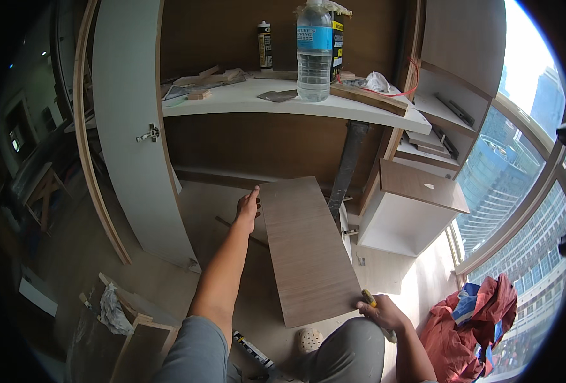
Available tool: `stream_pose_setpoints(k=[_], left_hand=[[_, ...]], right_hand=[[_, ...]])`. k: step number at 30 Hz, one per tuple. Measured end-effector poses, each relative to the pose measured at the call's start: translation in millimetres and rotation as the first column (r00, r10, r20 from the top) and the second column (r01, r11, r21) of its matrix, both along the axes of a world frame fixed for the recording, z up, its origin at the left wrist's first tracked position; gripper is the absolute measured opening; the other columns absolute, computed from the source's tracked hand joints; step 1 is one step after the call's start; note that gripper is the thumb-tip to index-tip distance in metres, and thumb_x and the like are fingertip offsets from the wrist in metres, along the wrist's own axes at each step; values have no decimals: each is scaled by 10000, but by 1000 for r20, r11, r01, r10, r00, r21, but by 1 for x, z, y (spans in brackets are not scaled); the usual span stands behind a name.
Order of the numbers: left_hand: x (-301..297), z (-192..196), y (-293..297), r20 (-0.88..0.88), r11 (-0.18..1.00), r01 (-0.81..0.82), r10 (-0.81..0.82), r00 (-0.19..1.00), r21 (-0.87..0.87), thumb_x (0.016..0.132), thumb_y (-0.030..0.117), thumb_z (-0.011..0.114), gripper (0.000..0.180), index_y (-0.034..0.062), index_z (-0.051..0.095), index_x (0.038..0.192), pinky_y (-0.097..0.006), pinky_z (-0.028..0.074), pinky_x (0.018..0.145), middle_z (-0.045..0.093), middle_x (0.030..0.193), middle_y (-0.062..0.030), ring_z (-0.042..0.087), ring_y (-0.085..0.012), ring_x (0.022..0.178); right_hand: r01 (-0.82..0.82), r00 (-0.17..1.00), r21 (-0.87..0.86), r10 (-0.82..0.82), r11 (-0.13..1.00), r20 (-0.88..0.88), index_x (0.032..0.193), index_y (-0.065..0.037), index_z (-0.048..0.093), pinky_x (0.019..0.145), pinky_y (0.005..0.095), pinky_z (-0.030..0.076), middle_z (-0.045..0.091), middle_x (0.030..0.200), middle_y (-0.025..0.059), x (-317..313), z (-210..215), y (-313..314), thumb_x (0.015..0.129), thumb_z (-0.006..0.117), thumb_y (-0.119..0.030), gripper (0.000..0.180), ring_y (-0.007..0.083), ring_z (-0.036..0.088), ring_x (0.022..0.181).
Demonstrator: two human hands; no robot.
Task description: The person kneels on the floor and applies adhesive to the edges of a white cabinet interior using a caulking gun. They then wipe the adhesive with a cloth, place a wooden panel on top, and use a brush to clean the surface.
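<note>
A rectangular wood-grain panel (308,249) slants away in front of me, its near end close to my knee. My left hand (249,209) grips the panel's far left edge, with the thumb up along it. At the near right corner of the panel is my right hand (385,313), closed around a small tool with a yellow end (368,297). A grey part of it shows below the fingers; its exact kind cannot be made out. Whether this hand also touches the panel is unclear.
A white shelf (232,102) ahead carries a water bottle (314,57), a sealant cartridge (265,48) and wood scraps. At right stand a small cabinet box (398,217) and a red cloth bundle (468,325). A cabinet door (126,127) hangs at left; another cartridge (253,349) lies low.
</note>
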State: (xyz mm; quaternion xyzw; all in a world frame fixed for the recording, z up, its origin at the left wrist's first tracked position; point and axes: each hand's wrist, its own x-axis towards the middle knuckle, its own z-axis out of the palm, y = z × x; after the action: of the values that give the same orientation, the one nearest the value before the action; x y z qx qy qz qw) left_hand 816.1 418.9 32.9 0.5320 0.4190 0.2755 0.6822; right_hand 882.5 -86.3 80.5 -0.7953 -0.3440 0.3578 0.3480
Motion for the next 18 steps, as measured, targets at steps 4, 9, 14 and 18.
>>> stream_pose_setpoints(k=[4, 9, 14, 18], left_hand=[[40, -16, 47, -6, 994, 71, -71, 997, -80, 953, 588, 687, 665, 70, 605, 1362, -396, 480, 1007, 647, 1315, -113, 622, -224, 1170], [61, -25, 49, -42, 994, -21, 17, 999, -108, 1001, 505, 657, 731, 16, 475, 1513, -489, 420, 1148, 416, 1613, -215, 482, -337, 1418], [48, -14, 23, 93, 972, -135, 155, 983, -191, 1013, 499, 640, 699, 9, 516, 1495, -457, 269, 1247, 396, 1634, -218, 335, -321, 1531], [8, 15, 1, 185, 973, -131, 167, 969, -190, 1008, 439, 679, 560, 59, 587, 1409, -472, 508, 1060, 592, 1440, -172, 596, -294, 1288]], right_hand=[[10, 987, -21, -13, 1000, -163, 788, 12, 631, 585, 343, 407, 505, 644, 8, 14, -2, 6, 967, 738, -509, 561, 120, 454, 636], [51, 969, -54, -62, 997, -237, 784, -15, 618, 565, 291, 377, 492, 641, -24, 17, -1, 8, 954, 790, -412, 464, 78, 438, 638], [251, 904, 135, -182, 959, -388, 784, -71, 570, 602, 261, 351, 486, 708, -46, 13, -18, -1, 1011, 726, -344, 388, 65, 408, 673], [555, 755, 217, -377, 803, -536, 889, -74, 584, 622, 259, 405, 528, 754, -10, 35, -28, -12, 1024, 693, -299, 284, 104, 496, 675]])
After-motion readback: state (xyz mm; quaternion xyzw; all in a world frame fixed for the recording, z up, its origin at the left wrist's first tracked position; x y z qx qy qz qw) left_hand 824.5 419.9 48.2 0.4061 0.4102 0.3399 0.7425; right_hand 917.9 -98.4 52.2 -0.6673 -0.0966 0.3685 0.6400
